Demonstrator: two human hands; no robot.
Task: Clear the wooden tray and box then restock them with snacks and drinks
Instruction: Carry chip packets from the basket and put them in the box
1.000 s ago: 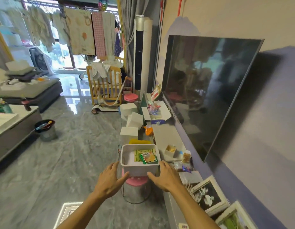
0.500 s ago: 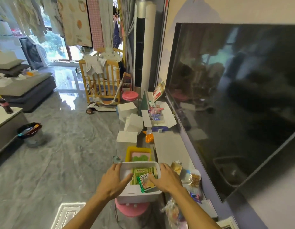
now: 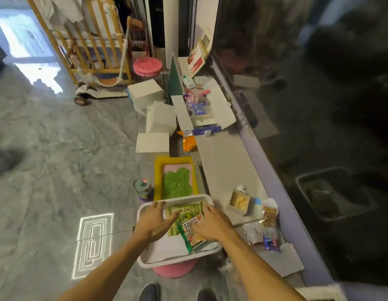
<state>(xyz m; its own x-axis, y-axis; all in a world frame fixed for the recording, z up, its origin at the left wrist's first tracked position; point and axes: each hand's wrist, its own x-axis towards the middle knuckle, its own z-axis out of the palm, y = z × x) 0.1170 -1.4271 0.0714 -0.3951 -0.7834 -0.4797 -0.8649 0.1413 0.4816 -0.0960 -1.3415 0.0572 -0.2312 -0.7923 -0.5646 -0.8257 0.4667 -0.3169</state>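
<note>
Setting: home living room. Evidence: large dark television screen (image 3: 308, 105) along the right wall above a low grey surface (image 3: 227, 161); polished grey marble-pattern floor (image 3: 58, 170); wooden baby cot (image 3: 84, 46) hung with cloths near a bright window patch; child's scooter (image 3: 86, 96) parked at its foot; pink plastic stool (image 3: 147, 66); white cardboard boxes (image 3: 145, 94) on the floor; yellow tray of green play sand (image 3: 176, 179); snack packets (image 3: 269, 213) scattered on the surface.
</note>
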